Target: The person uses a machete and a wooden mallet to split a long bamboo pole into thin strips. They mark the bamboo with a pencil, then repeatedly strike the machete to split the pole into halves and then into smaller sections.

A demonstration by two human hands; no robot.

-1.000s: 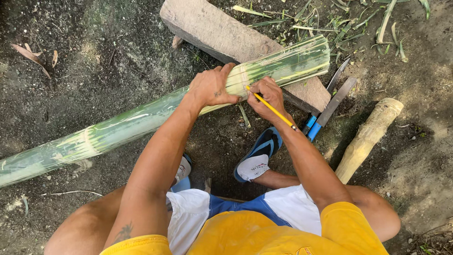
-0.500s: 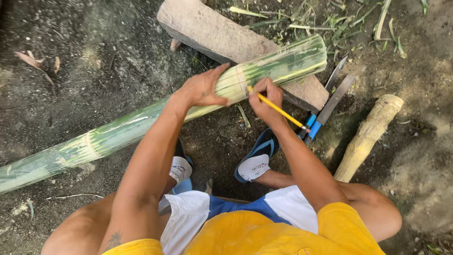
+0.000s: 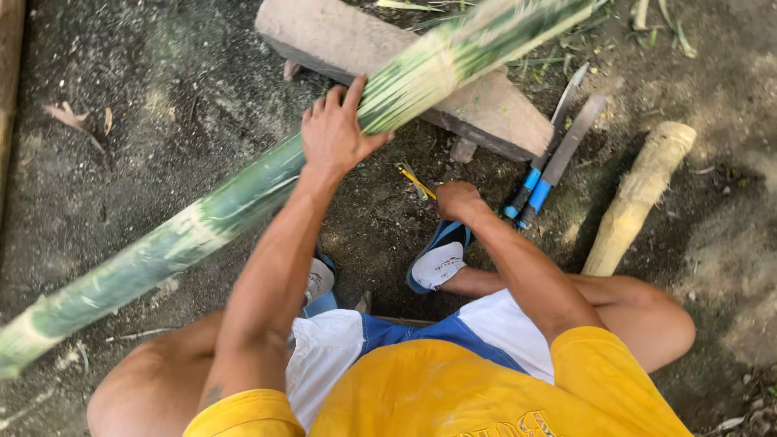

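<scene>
Bamboo pole now lifted, blurred at its far end — left hand grips it. Right hand has withdrawn, apparently still holding the yellow pencil — marking looks finished.

Dark, bare soil is being seen across the whole ground, outdoors. It is being lit by dappled daylight, with paler, sandy patches being shown at the right. A flat stone slab is being rested on the earth near the top. Dry leaves are being left scattered at the left, and green plant scraps are being strewn at the upper right. A pale wooden log is being laid aslant at the right.
</scene>
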